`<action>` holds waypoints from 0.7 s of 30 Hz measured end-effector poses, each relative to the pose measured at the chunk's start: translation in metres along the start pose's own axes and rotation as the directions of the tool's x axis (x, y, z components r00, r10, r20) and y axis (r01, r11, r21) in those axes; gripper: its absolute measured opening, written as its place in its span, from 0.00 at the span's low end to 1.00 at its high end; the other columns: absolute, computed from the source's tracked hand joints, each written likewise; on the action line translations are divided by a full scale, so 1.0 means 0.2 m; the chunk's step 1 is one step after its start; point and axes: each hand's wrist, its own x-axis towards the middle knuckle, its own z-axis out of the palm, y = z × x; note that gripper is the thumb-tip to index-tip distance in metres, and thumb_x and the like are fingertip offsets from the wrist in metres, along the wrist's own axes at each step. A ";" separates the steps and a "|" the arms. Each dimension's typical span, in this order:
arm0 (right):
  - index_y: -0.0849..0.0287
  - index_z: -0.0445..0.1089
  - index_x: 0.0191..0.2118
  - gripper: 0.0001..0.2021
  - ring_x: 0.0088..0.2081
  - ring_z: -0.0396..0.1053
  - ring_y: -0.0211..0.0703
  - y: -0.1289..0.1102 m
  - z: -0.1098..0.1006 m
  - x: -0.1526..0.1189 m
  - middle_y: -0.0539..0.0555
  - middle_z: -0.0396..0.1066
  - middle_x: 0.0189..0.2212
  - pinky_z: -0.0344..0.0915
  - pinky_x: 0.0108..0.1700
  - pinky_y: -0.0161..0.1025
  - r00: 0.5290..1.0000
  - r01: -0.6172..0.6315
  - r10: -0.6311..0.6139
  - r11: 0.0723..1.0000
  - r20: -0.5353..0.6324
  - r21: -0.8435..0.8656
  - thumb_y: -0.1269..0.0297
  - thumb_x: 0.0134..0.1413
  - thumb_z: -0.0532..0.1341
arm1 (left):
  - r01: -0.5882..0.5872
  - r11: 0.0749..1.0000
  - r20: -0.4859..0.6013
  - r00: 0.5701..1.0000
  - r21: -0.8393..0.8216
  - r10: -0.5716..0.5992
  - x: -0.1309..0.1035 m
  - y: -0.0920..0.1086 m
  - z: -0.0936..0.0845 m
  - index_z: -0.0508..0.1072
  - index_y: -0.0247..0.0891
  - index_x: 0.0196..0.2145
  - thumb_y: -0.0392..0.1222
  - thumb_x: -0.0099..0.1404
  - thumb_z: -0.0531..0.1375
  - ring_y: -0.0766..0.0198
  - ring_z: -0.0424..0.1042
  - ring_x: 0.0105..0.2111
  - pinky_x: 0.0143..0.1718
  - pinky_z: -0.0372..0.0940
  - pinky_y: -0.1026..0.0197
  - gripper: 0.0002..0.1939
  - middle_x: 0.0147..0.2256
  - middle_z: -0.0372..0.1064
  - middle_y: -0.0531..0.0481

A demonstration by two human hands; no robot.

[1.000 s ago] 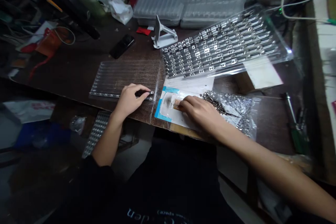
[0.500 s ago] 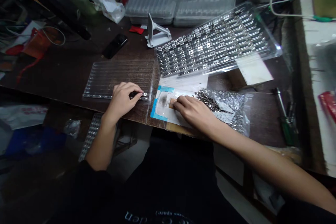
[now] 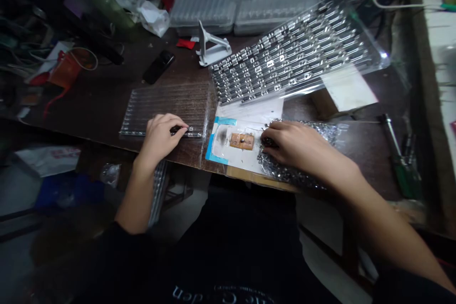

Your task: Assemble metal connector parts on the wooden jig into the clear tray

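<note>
My left hand (image 3: 161, 137) is over the near edge of a clear ribbed plastic tray (image 3: 167, 99). Its thumb and index finger pinch a small silver-and-black metal part (image 3: 191, 128) at the tray's bottom row, where similar parts lie in line. My right hand (image 3: 294, 145) reaches into a heap of small metal pieces (image 3: 274, 167) on a plastic bag, fingers curled; what they grip is hidden. Between the hands, a small orange-brown block (image 3: 242, 141) with a dark piece on it rests on a white board (image 3: 228, 160) edged with blue tape.
A large clear tray (image 3: 285, 64) filled with rows of metal parts leans at the back right, close to a white box (image 3: 347, 88). Behind are a white stand (image 3: 213, 50), a black phone (image 3: 158, 66) and stacked clear trays (image 3: 206, 4). A green-handled screwdriver (image 3: 406, 178) lies far right.
My right hand has moved right from the orange-brown block to the heap of metal pieces, uncovering the block. My left hand has shifted slightly left along the tray's near edge.
</note>
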 end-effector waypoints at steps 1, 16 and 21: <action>0.63 0.76 0.41 0.06 0.38 0.72 0.48 0.00 0.00 0.00 0.60 0.75 0.39 0.56 0.34 0.40 1.000 0.008 -0.007 1.000 0.009 -0.010 0.68 0.61 0.62 | 0.009 0.999 0.012 1.000 0.044 -0.009 0.00 0.00 -0.02 0.80 0.44 0.37 0.44 0.69 0.59 0.50 0.71 0.49 0.55 0.60 0.46 0.09 0.45 0.77 0.50; 0.56 0.80 0.39 0.06 0.38 0.77 0.47 0.05 -0.01 -0.01 0.57 0.80 0.37 0.64 0.38 0.39 0.997 -0.010 0.029 0.966 -0.069 0.260 0.68 0.61 0.65 | -0.221 0.958 -0.166 0.967 -0.181 0.191 0.43 0.62 0.21 0.77 0.41 0.44 0.41 0.67 0.62 0.51 0.67 0.48 0.52 0.62 0.48 0.08 0.44 0.72 0.46; 0.56 0.80 0.38 0.05 0.38 0.76 0.45 0.06 -0.01 -0.01 0.56 0.80 0.38 0.65 0.40 0.37 0.995 0.032 -0.002 0.949 -0.096 0.314 0.68 0.61 0.64 | -0.216 0.950 -0.202 0.964 -0.224 0.171 0.45 0.64 0.22 0.75 0.39 0.37 0.38 0.67 0.62 0.52 0.68 0.47 0.51 0.63 0.49 0.02 0.42 0.72 0.47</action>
